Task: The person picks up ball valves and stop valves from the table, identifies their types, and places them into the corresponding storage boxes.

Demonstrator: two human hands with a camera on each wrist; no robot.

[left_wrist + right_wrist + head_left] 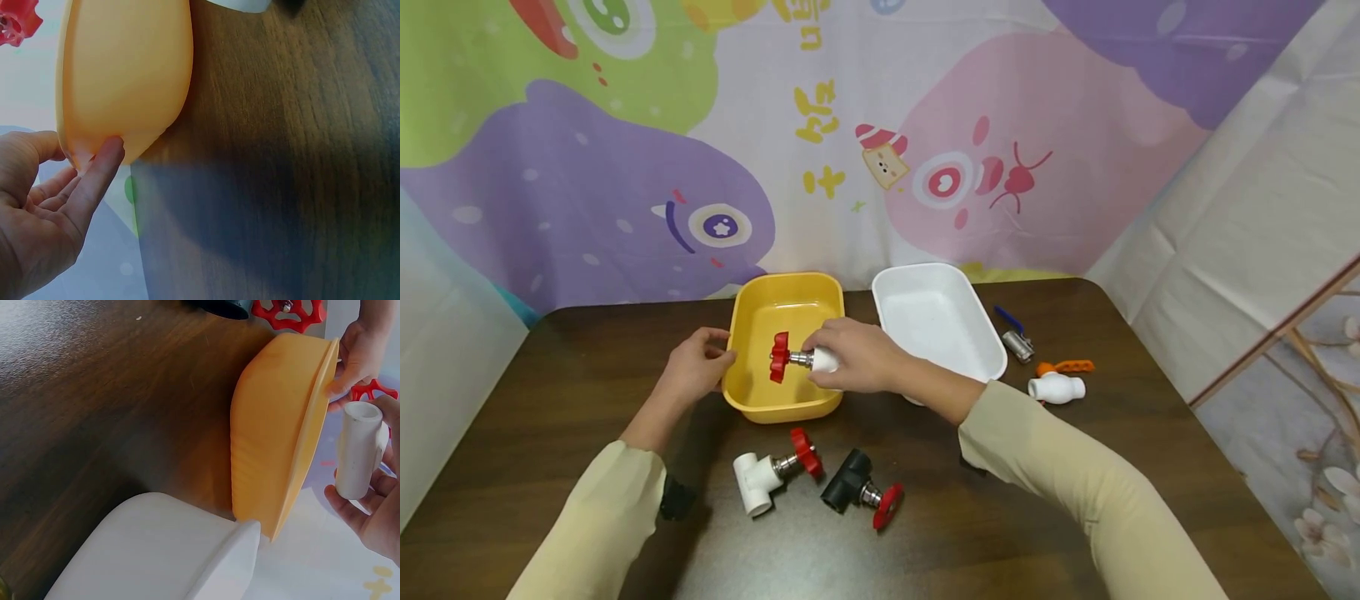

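My right hand (859,357) grips the white plastic tee body of a stop valve (359,450) over the yellow tray (747,402). The valve's red handwheel (780,357) points left, above the tray's inside. At the tray's left side, my left hand (695,367) pinches the rim, thumb on one side and fingers against the outer wall, as the left wrist view shows. In front of the tray lie a second white stop valve (757,482) with a red handwheel and a black stop valve (850,479) with a red handwheel.
A white tray (992,348) stands to the right of the yellow one. Beyond it lie a metal ball valve (1018,346) with a blue lever and a white ball valve (1057,388) with an orange lever. A patterned cloth (820,225) hangs behind the table.
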